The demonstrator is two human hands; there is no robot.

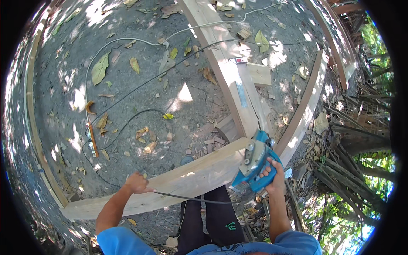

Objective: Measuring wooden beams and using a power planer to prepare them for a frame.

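My right hand point(274, 175) grips the handle of a blue electric planer point(253, 158). The planer is tilted on its side, over the right end of a long wooden beam point(178, 182) lying crosswise in front of my legs. Closed around the dark power cord point(187, 197), my left hand point(137, 183) is above the beam's left half. From that hand the cord runs rightward across the beam's near side toward the planer. The planer's underside and whether it touches the beam cannot be made out.
Another beam point(216, 63) extends away from the planer, bearing a square point(241, 89) with a metal blade. An orange-edged power strip point(92, 140) lies on the dirt among cables and leaves. Further beams point(304, 104) and stacked wood point(352, 182) are at right; wood offcuts point(212, 142) lie mid-ground.
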